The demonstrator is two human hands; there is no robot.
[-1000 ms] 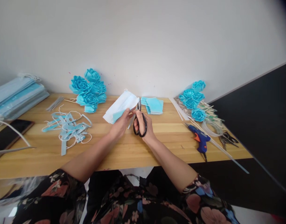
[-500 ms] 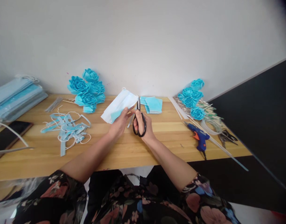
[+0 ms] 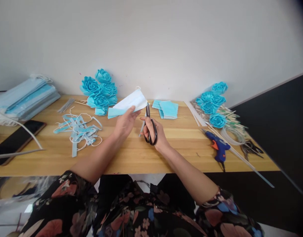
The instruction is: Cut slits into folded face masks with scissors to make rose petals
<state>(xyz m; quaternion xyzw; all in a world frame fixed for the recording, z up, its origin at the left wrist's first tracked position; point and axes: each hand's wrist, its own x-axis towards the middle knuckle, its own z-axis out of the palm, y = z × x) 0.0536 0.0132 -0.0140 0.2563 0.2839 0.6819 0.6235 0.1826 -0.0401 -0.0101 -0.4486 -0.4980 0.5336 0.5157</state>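
My left hand [image 3: 126,121] pinches a face mask [image 3: 131,100] by its near edge, thumb on top. The mask shows its white inside, a blue strip along the near edge and an ear loop at the far end. In my right hand [image 3: 157,131] are black-handled scissors [image 3: 151,131], blades pointing away, with the tips touching or close beside the mask's right edge. Behind the scissors lie cut blue mask pieces [image 3: 169,109] on the wooden table [image 3: 176,154]. A thin pale strip [image 3: 142,127] lies between my hands.
Left are blue offcuts with ear loops [image 3: 83,130], a phone [image 3: 20,140], stacked masks [image 3: 27,97] and blue flowers [image 3: 103,90]. Right are more blue flowers [image 3: 208,98], a blue glue gun [image 3: 218,144], a ring of clear tape [image 3: 231,136], pliers [image 3: 251,148] and a long pale strip [image 3: 252,168].
The mask has turned in my left hand, and its near edge now shows a long blue strip. The whole view has shifted, so the table things appear further right.
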